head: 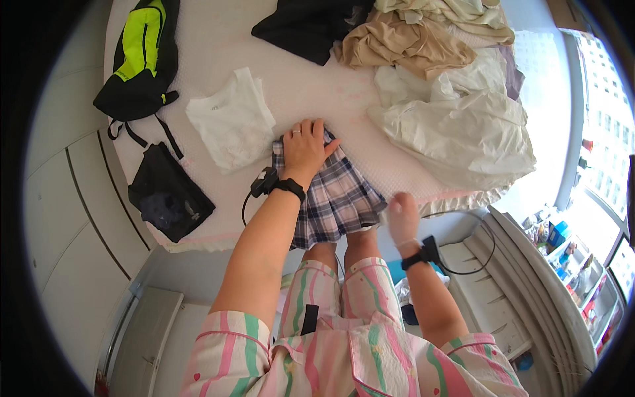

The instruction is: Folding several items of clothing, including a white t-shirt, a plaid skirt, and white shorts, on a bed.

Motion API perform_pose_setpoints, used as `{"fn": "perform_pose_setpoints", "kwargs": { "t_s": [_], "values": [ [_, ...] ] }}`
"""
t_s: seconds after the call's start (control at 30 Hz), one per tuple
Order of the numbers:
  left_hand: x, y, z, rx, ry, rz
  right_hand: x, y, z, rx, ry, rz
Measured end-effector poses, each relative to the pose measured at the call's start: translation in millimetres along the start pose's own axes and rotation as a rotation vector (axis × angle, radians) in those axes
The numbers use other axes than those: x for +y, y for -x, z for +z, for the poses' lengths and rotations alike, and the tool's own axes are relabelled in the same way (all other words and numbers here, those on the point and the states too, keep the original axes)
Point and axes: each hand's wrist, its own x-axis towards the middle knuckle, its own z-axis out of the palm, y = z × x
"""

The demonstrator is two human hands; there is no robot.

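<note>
A pleated plaid skirt (342, 193) lies at the near edge of the bed, its lower hem hanging toward my knees. My left hand (305, 146) rests flat on its waist end, fingers spread and pointing away from me; a ring shows on one finger. Close to the skirt's right lower corner is my right hand (403, 216), blurred, with its fingers curled; whether it pinches the hem is unclear. A folded white shirt (233, 121) lies just left of the skirt.
On the bed (307, 89), a black and lime-green bag (141, 54) and folded black garment (171, 193) lie left. Black cloth (302, 30), beige cloth (404, 42) and a large white cloth bundle (461, 129) are at the back and right. A curtain (540, 293) hangs right.
</note>
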Motion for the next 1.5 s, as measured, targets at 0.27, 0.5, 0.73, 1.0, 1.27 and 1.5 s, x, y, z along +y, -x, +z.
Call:
{"fn": "perform_pose_setpoints", "kwargs": {
  "t_s": [0.27,0.5,0.73,1.0,1.27,1.5],
  "values": [
    [-5,-6,9,0.060,0.042,0.022,-97,-64,57,-0.119,0.097,-0.493],
    [-4,-19,-15,-0.152,0.180,-0.080,3,-14,-20,-0.456,0.677,-0.534],
    [-20,-51,-57,-0.792,0.394,-0.207,-73,-119,-75,-0.195,0.155,-0.471],
    [52,-88,-103,-0.636,0.425,0.043,-76,-217,-133,0.348,0.666,-0.474],
    [92,-97,-69,-0.041,0.522,-0.010,12,-180,-131,-0.561,0.777,-0.331],
    [175,-34,-49,-0.257,0.300,0.218,-48,-189,-144,-0.235,0.125,0.025]
  ]
}}
